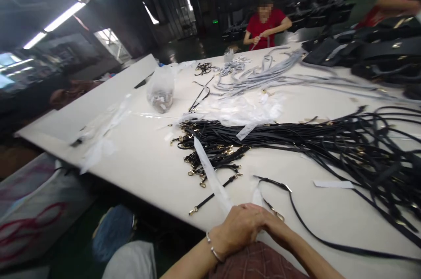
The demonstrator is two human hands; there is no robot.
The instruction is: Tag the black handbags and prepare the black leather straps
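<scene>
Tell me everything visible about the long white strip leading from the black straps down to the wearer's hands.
The white strip is long, narrow and somewhat translucent, like thin plastic or paper; which, I cannot tell. It lies slantwise above the table, its pointed far end over the black straps. Partway down it crosses a short black strap. It widens towards the left hand, where its near end is hidden, so a grip cannot be confirmed.
</scene>
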